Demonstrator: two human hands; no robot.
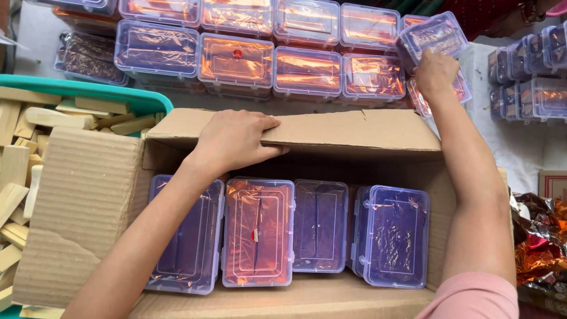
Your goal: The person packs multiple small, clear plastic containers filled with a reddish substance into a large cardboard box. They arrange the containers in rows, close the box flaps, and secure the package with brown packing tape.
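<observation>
Packing step, judging by scene: left hand [233, 142] grips cardboard box flap [348, 131] at 12 o'clock; right hand [435, 74] clasps clear plastic case [433, 35] at 1 o'clock. Next calls for free slot among cases in box.

L hand [233, 142]: bare, no ring, no watch, forearm uncovered back from fingers to frame edge. R hand [435, 74]: bare, no jewellery, forearm uncovered well back from fingers; pink short sleeve [472, 298] at upper arm, plain fabric, no print visible.

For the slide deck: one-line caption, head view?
Left hand holds carton flap; right hand grips clear box.
</observation>
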